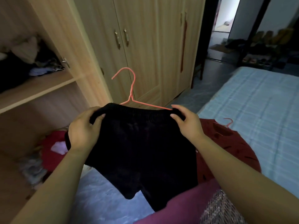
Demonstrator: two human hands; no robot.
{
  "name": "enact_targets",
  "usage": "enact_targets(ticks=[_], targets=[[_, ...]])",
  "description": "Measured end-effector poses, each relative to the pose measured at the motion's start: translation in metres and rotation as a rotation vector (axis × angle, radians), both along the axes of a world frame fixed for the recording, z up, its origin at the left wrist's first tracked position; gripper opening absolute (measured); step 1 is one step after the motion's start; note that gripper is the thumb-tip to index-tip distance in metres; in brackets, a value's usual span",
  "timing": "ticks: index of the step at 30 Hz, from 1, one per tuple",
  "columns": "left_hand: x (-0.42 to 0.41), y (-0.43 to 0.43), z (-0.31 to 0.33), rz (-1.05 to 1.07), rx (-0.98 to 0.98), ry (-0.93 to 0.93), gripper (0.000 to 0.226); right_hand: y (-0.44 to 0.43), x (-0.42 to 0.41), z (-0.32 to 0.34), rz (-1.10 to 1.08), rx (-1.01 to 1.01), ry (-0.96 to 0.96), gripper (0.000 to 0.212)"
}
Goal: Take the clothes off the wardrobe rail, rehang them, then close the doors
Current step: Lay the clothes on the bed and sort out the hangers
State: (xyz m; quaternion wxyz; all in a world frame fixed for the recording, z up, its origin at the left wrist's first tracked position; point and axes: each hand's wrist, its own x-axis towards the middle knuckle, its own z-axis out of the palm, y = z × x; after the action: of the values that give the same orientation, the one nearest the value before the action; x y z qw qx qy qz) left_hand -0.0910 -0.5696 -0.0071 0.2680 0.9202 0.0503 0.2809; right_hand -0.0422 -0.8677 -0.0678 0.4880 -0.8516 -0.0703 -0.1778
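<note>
A: Where are the black shorts (142,147) seen?

B: Dead centre, held up in the air by the waistband, legs hanging toward 6 o'clock.

A: Left hand (84,128)?

B: Curled closed round the waistband corner at 9 o'clock, with the fabric bunched in the grip and the thumb laid over the front.

A: Right hand (186,122)?

B: The corner at 3 o'clock is pinched between thumb and fingers, which are only partly bent. The end of one arm of the pink hanger (131,88) is met right at that pinch.

A: Hanger position?

B: At 12 o'clock of the shorts, hook up and tilted. Its lower part is hidden behind the waistband, so whether it is threaded inside cannot be told.

A: Wardrobe?

B: Closed wardrobe doors (145,46) with metal handles are seen at 12 o'clock. An open compartment is seen at 9 to 10 o'clock, where loose clothes (32,62) are piled on a shelf (40,88). More clothes (53,143), red among them, are heaped below at 8 o'clock.

A: Anything else?

B: A dark red garment (226,143) is laid on the bed (258,102) at 3 to 4 o'clock, with a second hanger hook (229,122) poking out at its top edge.
</note>
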Motion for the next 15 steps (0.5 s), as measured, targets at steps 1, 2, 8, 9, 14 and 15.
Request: enact_targets(ticks=[1,2,8,9,14,15], targets=[[-0.003,0.018,-0.003,-0.004,-0.017,0.002,0.023,0.019,-0.003,0.002,-0.014,0.006,-0.008,0.032],[-0.005,0.037,-0.005,-0.011,-0.034,0.007,0.023,0.039,-0.007,0.004,-0.033,0.015,-0.025,0.032],[-0.011,0.149,0.003,-0.047,-0.104,0.010,0.029,0.152,-0.023,0.034,-0.144,0.044,-0.149,0.026],[-0.012,0.163,0.005,-0.055,-0.112,0.013,0.030,0.166,-0.027,0.040,-0.158,0.054,-0.168,0.025],[-0.037,0.210,0.017,-0.104,-0.150,-0.020,0.030,0.207,-0.068,0.056,-0.196,0.063,-0.213,0.023],[-0.045,0.218,0.018,-0.108,-0.143,-0.026,0.029,0.213,-0.080,0.056,-0.188,0.053,-0.204,0.023]])
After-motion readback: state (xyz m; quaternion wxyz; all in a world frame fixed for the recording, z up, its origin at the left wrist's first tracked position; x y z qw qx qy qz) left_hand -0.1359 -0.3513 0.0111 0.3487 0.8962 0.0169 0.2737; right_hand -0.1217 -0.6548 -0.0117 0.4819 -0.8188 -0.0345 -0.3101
